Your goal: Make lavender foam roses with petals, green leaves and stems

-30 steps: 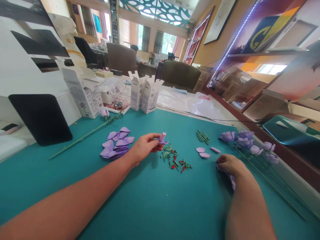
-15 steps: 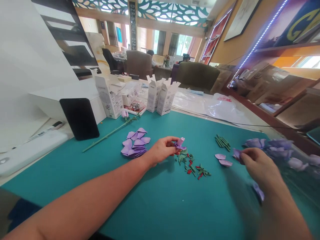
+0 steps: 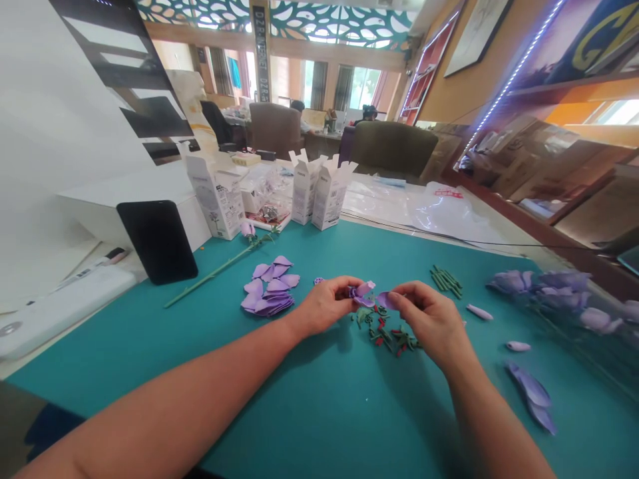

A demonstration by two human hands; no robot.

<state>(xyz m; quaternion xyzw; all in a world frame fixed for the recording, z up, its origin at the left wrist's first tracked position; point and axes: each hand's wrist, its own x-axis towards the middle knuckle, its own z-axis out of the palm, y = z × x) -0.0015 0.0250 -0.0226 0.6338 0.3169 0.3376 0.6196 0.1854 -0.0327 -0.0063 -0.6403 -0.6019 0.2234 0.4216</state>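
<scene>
My left hand pinches a partly assembled purple toy flower, its pale tube-like end pointing up and to the right. Just beside it, my right hand holds a single purple petal between thumb and fingertips. Petal and flower are close together; I cannot tell whether they touch. Under the hands lie small green and red pieces, partly covered by my right hand. A stack of purple petals lies to the left of my left hand.
Green sticks and finished-looking purple flowers lie to the right, with loose petals nearer me. A stemmed flower, a black tablet-like panel and white boxes stand or lie towards the back of the green mat.
My right hand has moved left with the petal, from beside the loose petals to the flower. My left hand stays nearly in place, still holding the flower.
</scene>
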